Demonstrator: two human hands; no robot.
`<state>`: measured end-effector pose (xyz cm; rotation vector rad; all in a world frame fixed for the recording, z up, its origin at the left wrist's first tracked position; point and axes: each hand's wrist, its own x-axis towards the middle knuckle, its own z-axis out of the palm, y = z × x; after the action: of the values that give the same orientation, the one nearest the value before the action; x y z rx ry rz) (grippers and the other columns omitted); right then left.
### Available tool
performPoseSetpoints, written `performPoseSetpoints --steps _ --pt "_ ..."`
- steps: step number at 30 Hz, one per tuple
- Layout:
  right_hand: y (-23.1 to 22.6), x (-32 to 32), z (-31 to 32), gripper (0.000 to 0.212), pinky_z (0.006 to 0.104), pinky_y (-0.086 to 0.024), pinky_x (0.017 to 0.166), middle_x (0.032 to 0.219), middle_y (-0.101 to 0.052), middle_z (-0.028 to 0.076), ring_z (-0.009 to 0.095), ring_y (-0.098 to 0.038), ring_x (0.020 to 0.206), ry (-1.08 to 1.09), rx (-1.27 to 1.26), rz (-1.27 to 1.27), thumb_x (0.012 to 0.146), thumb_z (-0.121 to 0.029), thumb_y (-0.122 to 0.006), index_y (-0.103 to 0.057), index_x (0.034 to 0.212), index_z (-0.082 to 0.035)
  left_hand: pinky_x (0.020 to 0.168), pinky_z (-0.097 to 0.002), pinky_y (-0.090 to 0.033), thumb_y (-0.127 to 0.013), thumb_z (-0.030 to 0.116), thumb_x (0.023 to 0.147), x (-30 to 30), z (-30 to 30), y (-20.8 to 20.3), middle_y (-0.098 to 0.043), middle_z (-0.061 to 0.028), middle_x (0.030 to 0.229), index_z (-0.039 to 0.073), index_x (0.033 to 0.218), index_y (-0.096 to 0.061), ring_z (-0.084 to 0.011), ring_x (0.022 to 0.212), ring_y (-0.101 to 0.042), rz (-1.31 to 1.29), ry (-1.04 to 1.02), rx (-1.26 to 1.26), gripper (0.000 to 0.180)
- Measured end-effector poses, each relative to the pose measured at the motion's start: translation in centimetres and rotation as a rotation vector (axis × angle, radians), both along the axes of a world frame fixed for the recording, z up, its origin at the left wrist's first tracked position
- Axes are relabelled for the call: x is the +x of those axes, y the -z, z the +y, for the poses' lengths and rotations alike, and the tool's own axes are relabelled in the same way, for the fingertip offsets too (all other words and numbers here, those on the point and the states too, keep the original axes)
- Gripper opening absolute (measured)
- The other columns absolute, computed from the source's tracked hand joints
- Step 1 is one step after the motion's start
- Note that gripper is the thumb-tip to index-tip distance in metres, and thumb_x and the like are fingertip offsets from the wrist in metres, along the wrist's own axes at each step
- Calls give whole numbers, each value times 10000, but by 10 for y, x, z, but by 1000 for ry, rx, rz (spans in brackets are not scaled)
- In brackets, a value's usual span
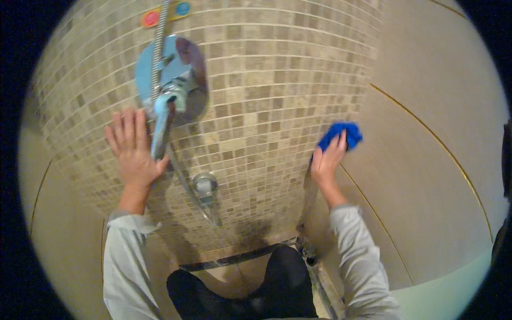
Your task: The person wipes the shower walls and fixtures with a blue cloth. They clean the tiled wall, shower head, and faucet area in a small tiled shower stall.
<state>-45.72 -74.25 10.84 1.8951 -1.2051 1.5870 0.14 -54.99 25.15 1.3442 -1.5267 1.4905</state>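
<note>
My left hand (131,146) lies flat on the mosaic-tiled wall (256,106), fingers spread and pointing up, with nothing in it. Just right of it hangs the lever (161,130) of a chrome shower mixer, which has a round plate (193,53). Over at the right, my right hand (329,159) grips a bright blue cloth (341,133) and presses it to the wall near the corner. Part of the cloth is hidden behind the fingers.
A metal shower hose (184,181) runs down past the mixer to a chrome wall outlet (205,185). Large beige panels (437,133) with gold seams form the right wall. Red and blue round markers sit above the mixer. A dark strip (237,258) edges the floor below.
</note>
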Motion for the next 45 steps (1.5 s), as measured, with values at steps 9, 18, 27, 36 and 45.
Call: performPoseSetpoints --steps 9,18,27,36,45 --pt "15 114 61 665 663 -219 1173 1475 -468 222 468 -427 1309 -167 -65 252 878 -285 -688 -516 1483 -71 1254 -642 -41 -569 586 822 -6 -1 11 -246 -159 1701 90 1608 -347 -417 1581 -151 48 -25 38 956" --pt "-116 203 110 566 547 -261 1215 1281 -657 -15 315 -415 1454 -528 -438 911 851 -237 -614 -632 1417 -248 1271 -592 -18 -495 754 865 -4 32 19 -255 -144 1697 145 1604 -380 -377 1588 -146 34 63 244 964" --pt "-157 238 109 302 507 -288 1238 1326 -628 -16 242 -421 1465 -644 -432 1255 847 -244 -563 -727 1095 -190 1289 -551 -80 -737 589 814 -6 48 31 -336 -84 1663 107 1587 -385 -283 1573 -225 148 146 294 976" --pt "-138 197 103 523 564 -254 1242 1503 -517 52 334 -417 1455 -569 -525 868 845 -226 -593 -649 1363 -189 1265 -574 -164 -859 428 745 -7 54 34 -351 -150 1636 72 1539 -414 -337 1532 -308 153 162 257 978" --pt "-157 230 120 434 544 -223 1265 1579 -472 -9 294 -395 1480 -613 -481 1079 871 -217 -564 -672 1288 -170 1198 -507 -313 -702 176 909 -29 59 79 -559 -89 1438 109 1423 -516 -301 1387 -484 11 185 -54 552"
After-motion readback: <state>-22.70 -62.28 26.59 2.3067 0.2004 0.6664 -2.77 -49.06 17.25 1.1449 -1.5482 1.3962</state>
